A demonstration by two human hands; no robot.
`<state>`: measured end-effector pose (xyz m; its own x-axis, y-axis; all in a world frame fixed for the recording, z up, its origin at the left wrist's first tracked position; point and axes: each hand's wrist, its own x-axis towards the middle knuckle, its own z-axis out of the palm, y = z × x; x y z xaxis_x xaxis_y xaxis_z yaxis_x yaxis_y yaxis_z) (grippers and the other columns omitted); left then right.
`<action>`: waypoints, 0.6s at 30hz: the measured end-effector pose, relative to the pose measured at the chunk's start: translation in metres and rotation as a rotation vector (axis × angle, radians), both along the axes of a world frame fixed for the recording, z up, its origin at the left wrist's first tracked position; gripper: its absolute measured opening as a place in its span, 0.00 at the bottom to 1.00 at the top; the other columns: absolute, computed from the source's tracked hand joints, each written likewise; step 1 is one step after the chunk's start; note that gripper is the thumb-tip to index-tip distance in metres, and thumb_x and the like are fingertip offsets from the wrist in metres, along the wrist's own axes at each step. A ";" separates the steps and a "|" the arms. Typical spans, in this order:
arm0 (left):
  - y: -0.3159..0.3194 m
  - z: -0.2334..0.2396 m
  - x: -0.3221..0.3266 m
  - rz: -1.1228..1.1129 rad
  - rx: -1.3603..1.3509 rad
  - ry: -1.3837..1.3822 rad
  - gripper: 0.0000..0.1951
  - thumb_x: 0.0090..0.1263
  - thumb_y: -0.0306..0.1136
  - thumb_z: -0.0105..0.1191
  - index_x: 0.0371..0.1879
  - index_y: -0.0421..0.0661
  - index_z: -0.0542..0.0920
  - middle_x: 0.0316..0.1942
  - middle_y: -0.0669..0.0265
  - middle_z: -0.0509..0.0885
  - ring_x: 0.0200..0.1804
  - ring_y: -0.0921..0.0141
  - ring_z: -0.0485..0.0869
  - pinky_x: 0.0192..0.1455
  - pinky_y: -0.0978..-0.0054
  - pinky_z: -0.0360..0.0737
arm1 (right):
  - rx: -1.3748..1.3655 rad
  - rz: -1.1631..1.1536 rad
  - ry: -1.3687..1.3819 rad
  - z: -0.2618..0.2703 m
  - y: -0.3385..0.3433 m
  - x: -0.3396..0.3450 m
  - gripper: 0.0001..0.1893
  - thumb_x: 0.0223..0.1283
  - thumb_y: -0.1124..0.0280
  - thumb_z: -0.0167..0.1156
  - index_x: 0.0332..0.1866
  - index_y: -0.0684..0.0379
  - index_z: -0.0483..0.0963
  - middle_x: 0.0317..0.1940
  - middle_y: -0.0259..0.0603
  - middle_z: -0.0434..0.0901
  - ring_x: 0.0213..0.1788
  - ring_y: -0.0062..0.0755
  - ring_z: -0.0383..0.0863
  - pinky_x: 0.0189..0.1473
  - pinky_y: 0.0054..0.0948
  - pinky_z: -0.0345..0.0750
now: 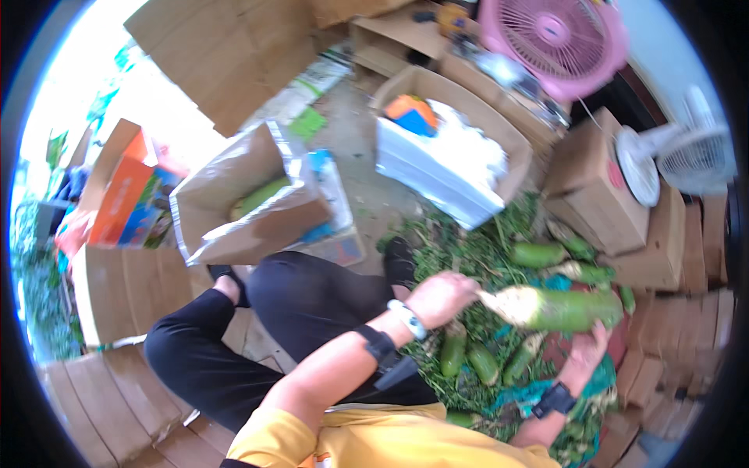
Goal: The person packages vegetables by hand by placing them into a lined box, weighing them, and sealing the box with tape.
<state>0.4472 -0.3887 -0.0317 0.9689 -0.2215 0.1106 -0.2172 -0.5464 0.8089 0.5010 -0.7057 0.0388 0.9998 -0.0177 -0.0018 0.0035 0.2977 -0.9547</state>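
A large green radish with a whitish tapered root end [567, 310] lies level between both hands, above a pile of leafy greens. My left hand [445, 298] is closed around its thin root tip. At the thick green end, my right hand [588, 348] holds it from below. More green radishes rest on the greens: one [537, 255] beyond the held radish, others [453, 351] nearer my body. The cut or torn leaves [462, 251] spread around my foot, partly over teal netting [515, 398].
An open carton with a green radish inside [251, 216] stands left of centre. A carton with white plastic bags [456, 164] stands ahead. A pink fan [550, 35] and a white fan [696, 152] are at the right. Flattened cardboard [117, 403] covers the floor.
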 end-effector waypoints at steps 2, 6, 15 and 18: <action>0.003 -0.009 -0.003 0.017 -0.344 0.094 0.09 0.66 0.36 0.52 0.39 0.44 0.79 0.30 0.56 0.80 0.33 0.62 0.80 0.39 0.66 0.77 | 0.055 0.064 0.023 -0.007 -0.014 0.005 0.36 0.51 0.69 0.59 0.68 0.60 0.55 0.63 0.46 0.63 0.64 0.44 0.65 0.65 0.43 0.63; 0.014 -0.015 -0.001 -0.121 -1.338 0.736 0.14 0.72 0.42 0.46 0.45 0.47 0.80 0.27 0.77 0.79 0.29 0.80 0.73 0.32 0.79 0.72 | 0.229 0.056 0.117 -0.011 -0.013 0.019 0.37 0.51 0.66 0.59 0.68 0.59 0.54 0.62 0.47 0.64 0.65 0.46 0.63 0.67 0.44 0.60; 0.000 -0.037 -0.035 -0.018 0.338 0.245 0.28 0.61 0.36 0.52 0.61 0.41 0.67 0.54 0.50 0.72 0.41 0.55 0.82 0.40 0.65 0.81 | 0.079 0.085 -0.040 0.055 0.088 0.070 0.32 0.54 0.65 0.57 0.65 0.61 0.59 0.62 0.45 0.65 0.64 0.41 0.64 0.67 0.44 0.61; 0.023 0.033 -0.034 -0.301 0.155 0.413 0.25 0.58 0.38 0.55 0.54 0.41 0.72 0.48 0.50 0.76 0.45 0.53 0.81 0.44 0.61 0.79 | -0.059 0.251 -0.304 0.114 0.175 0.075 0.37 0.52 0.67 0.58 0.68 0.62 0.52 0.63 0.47 0.63 0.65 0.43 0.63 0.67 0.43 0.60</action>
